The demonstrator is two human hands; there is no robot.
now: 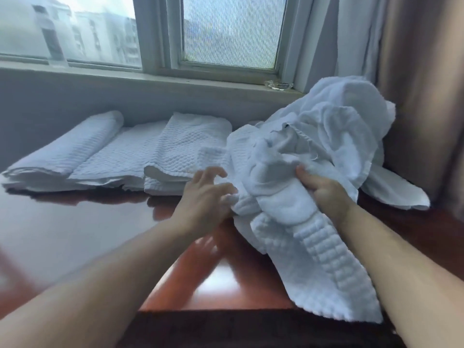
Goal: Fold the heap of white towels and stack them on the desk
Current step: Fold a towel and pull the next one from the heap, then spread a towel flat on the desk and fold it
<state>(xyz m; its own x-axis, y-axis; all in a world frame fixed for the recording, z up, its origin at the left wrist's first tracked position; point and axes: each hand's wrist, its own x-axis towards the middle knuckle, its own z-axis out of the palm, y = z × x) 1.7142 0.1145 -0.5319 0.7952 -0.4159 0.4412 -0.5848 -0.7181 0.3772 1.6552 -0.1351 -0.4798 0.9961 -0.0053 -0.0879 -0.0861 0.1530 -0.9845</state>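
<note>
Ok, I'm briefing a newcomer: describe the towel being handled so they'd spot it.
Below the window, at right, a white heap sits on the desk. The towel trails from it toward you, in the right hand; its neighbours lie folded.

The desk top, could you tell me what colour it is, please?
The desk top is a glossy reddish-brown, seen best in the head view.

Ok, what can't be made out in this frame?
Head view only.
1. Heap: towel count hidden by overlapping folds.
2. Left hand: motion blur hides whether it grips the towel.
3. Right hand: fingers buried in that towel.
4. Clear object on the sill: too small to identify.
</note>
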